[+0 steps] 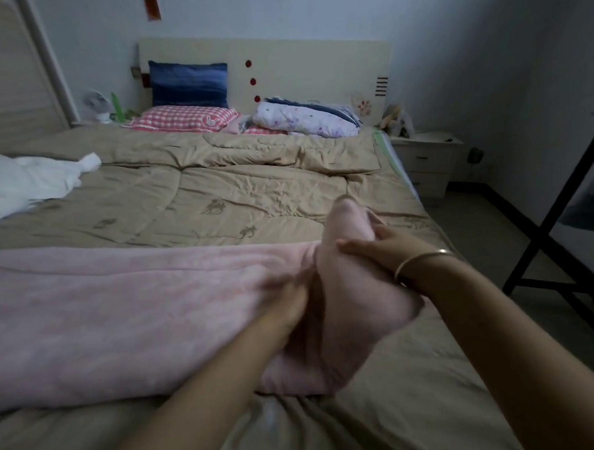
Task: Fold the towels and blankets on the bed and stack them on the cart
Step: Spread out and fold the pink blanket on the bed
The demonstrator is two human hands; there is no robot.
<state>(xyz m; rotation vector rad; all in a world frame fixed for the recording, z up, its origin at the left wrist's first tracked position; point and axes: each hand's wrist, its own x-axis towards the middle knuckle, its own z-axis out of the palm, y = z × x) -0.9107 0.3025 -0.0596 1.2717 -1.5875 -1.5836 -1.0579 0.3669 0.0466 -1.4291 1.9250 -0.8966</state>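
Note:
A long pink towel (122,310) lies spread across the near part of the bed, over a tan quilt (219,190). Its right end is lifted and bunched. My right hand (375,248), with a bangle on the wrist, grips that raised end from the right. My left hand (288,296) is blurred; it lies against the towel just left of the raised part, and its grip cannot be made out. A white cloth (25,182) lies crumpled at the bed's left edge.
Pillows and a folded floral quilt (304,117) lie by the headboard. A nightstand (425,158) stands to the right of the bed. A black metal frame (560,213) stands on the floor at the far right. A wardrobe (10,84) is at the left.

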